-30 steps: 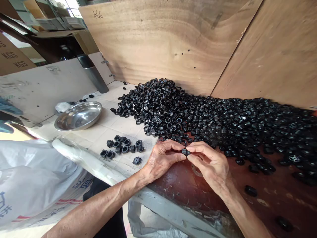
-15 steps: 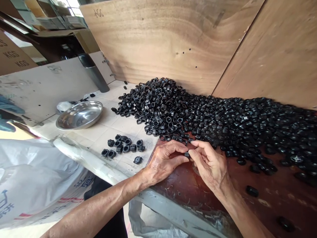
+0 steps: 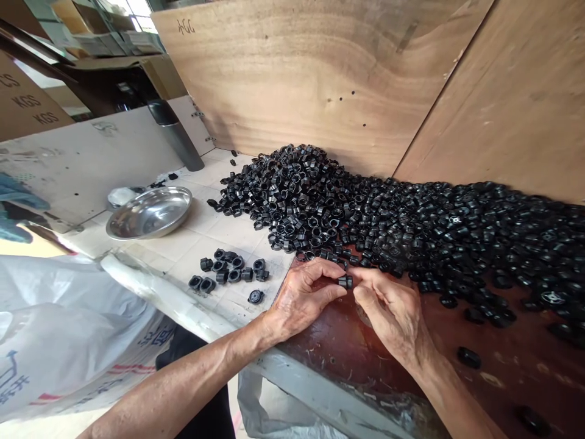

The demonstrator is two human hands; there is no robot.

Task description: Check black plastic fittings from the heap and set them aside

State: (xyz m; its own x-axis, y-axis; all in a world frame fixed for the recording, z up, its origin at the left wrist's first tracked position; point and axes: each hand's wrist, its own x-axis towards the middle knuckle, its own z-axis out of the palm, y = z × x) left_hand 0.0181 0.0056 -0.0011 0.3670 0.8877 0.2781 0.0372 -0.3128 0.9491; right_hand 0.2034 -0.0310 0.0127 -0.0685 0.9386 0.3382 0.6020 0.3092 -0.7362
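Two hands (image 3: 347,305), one steel bowl (image 3: 150,212)

Plywood walls (image 3: 320,73), daylit window (image 3: 137,7)

Both hands have crept a little closer to the big heap of black rings (image 3: 365,213). The left hand (image 3: 301,299) and right hand (image 3: 393,311) now pinch the small black piece (image 3: 345,281) fully exposed between fingertips.

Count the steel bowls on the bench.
1. The bowl sits at the far left of the bench, left of the black parts pile; none seems hidden.
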